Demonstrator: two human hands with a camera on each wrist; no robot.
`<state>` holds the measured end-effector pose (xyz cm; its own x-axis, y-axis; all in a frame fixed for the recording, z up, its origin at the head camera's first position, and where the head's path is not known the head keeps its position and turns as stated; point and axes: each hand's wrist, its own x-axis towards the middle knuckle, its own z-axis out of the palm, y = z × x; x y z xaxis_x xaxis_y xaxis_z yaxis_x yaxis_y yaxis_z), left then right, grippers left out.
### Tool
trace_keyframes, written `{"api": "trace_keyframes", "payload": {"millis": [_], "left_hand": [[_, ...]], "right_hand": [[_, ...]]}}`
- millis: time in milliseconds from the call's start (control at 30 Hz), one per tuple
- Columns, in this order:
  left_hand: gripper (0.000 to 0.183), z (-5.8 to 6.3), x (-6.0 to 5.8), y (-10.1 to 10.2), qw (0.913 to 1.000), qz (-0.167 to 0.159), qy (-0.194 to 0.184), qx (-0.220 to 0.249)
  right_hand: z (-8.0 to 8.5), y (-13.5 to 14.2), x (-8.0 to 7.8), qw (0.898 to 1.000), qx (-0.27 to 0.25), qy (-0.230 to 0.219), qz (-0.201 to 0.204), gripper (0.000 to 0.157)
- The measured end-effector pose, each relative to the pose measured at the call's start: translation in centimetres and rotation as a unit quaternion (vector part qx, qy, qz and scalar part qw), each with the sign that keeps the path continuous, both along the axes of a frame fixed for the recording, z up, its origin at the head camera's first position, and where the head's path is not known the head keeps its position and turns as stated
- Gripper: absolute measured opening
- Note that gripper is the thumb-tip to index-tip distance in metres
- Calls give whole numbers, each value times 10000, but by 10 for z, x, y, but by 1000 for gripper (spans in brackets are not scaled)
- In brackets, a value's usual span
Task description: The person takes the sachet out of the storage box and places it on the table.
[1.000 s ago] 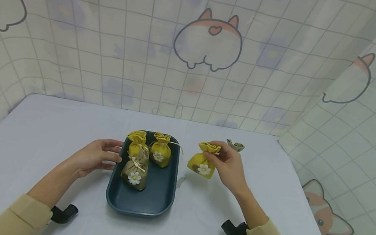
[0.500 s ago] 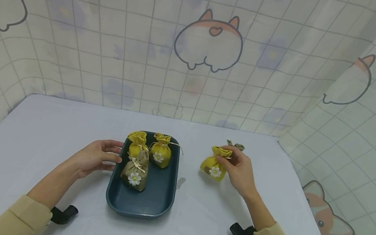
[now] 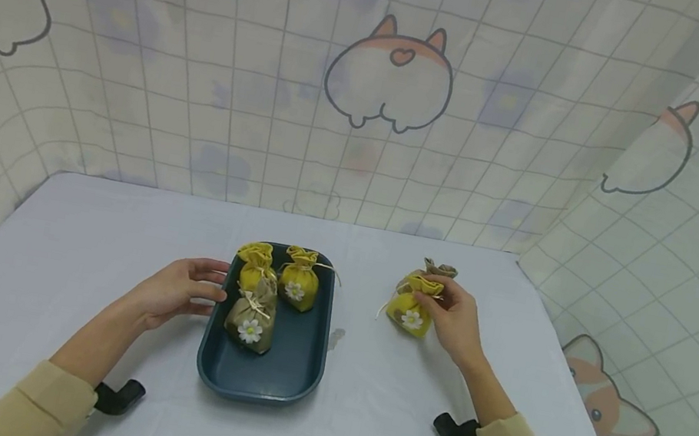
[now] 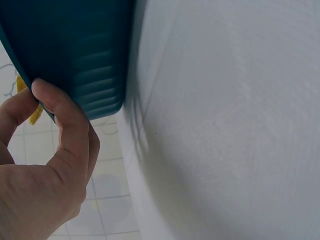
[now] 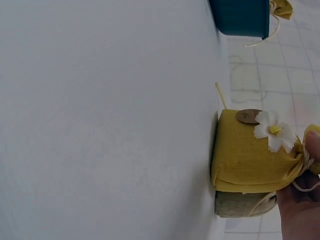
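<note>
My right hand [image 3: 454, 317] pinches the gathered neck of a yellow drawstring pouch [image 5: 250, 150] with a white fabric flower. The pouch stands at the table surface in the right wrist view. Directly behind it is an olive-grey pouch [image 5: 240, 204], mostly hidden in the head view except for its ruffled top. My left hand [image 3: 182, 291] is at the left side of a dark teal tray [image 3: 287, 374]; in the left wrist view, thumb and finger pinch the tray's rim. Inside the tray are two yellow pouches, one at the back left [image 3: 254, 271] and one at the back right [image 3: 299, 283], plus an olive pouch [image 3: 253, 326] in front.
A white cloth covers the table [image 3: 369, 424]. Behind and to the right hangs a checked curtain [image 3: 360, 157] with cartoon corgis. A black wrist mount [image 3: 455, 429] sticks out near the right sleeve, another [image 3: 119, 396] near the left.
My right hand has carried the yellow pouch rightward, away from the tray, and down in front of the olive-grey pouch. The left hand and tray have stayed in place.
</note>
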<state>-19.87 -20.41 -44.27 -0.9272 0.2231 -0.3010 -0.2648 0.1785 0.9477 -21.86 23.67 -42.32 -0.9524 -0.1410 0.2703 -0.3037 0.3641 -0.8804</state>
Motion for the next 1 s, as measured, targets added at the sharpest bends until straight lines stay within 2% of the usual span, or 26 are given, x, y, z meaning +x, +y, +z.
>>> {"api": "trace_keyframes", "payload": {"millis": [233, 533, 800, 1000], "left_hand": [[67, 0, 0, 0, 10000, -26, -2, 6], [67, 0, 0, 0, 10000, -32, 33, -11], [67, -1, 0, -1, 10000, -30, 38, 13], [67, -1, -1, -1, 10000, -9, 16, 2]], "right_hand": [[-4, 3, -2, 9999, 23, 14, -111, 34], [3, 0, 0, 9984, 195, 483, -205, 39], [-6, 4, -17, 9968, 104, 744, -284, 36], [0, 0, -20, 9948, 117, 986, -236, 34]]}}
